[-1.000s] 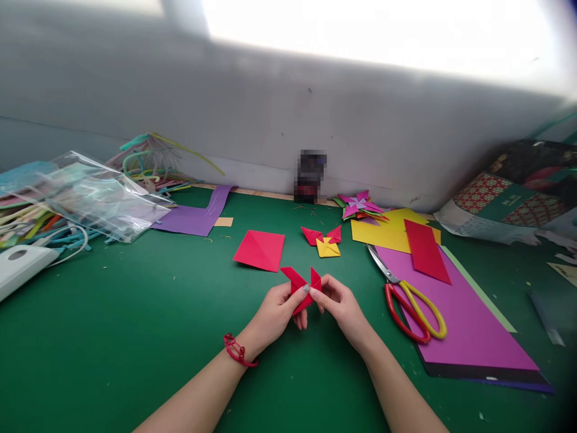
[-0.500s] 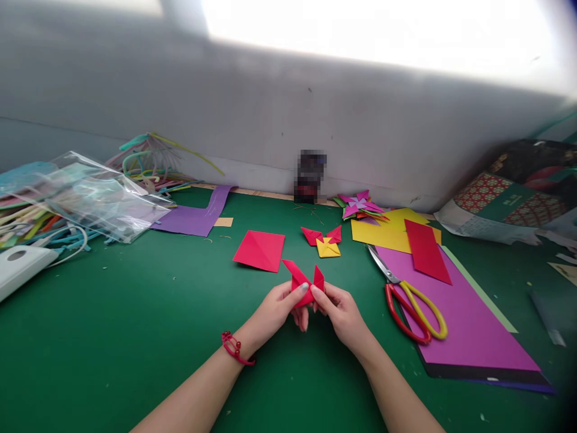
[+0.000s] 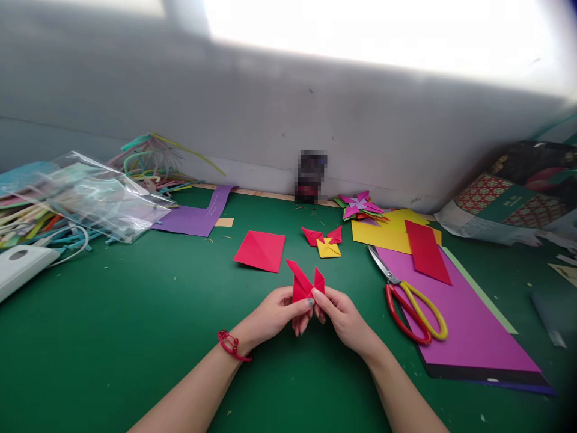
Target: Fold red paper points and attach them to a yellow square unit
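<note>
Between my hands is a folded piece of red paper (image 3: 303,285), with two pointed flaps standing up from it. My left hand (image 3: 280,310) pinches its lower left part, the thumb lying across the bottom edge. My right hand (image 3: 340,310) grips the lower right side, its thumb tip near the middle fold. Just beyond lie folded red and yellow paper pieces (image 3: 329,248), partly tucked into each other. A red paper square (image 3: 260,251) with a diagonal crease rests on the green table (image 3: 157,337) to the left of them.
Scissors (image 3: 408,304) with red and yellow handles lie on purple sheets (image 3: 473,325) at the right. Behind are yellow paper (image 3: 378,236), a red strip (image 3: 427,252) and folded paper stars (image 3: 359,204). Pipe cleaners and a clear plastic bag (image 3: 108,204) crowd the left.
My left thumb has slid down and right to the bottom edge of the folded red paper, showing more of its front. The paper has shifted slightly right. Other things stay put.
</note>
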### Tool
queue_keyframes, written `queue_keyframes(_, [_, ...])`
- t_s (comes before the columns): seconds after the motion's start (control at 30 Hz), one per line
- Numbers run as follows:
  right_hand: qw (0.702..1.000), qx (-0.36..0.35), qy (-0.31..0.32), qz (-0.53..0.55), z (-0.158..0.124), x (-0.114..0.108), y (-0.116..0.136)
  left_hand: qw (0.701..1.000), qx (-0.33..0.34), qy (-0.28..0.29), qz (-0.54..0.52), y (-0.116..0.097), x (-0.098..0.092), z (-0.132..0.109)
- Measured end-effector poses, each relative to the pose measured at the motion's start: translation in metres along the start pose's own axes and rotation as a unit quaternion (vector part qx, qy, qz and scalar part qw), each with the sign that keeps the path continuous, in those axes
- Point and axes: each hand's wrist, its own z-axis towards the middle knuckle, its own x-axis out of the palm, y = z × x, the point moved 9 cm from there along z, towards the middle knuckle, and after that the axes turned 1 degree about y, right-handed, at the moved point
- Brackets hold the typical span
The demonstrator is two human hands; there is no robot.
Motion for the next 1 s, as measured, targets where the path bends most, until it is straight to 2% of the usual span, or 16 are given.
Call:
queue_keyframes(0.23, [1.000,-0.009,-0.007,0.002,0.000,-0.001,0.001,0.999,0.008,-0.021,-0.028,-0.001,0.001,0.000])
queue_keyframes(0.47, [1.000,-0.004,-0.013,0.004,0.000,-0.004,0.000,0.996,-0.044,0.003,-0.072,0.009,0.006,0.000])
queue_keyframes(0.6, [1.000,-0.008,0.002,0.012,-0.001,-0.001,0.005,0.998,-0.043,0.025,-0.048,0.008,0.008,-0.001])
queue_keyframes(0.8, [1.000,-0.001,0.012,0.019,-0.003,0.001,0.002,0.999,-0.015,0.022,-0.031,0.004,0.006,-0.002])
queue_keyframes(1.0, [0.999,-0.002,-0.006,0.042,0.001,-0.001,0.000,0.995,-0.036,0.028,-0.083,0.011,0.012,-0.002])
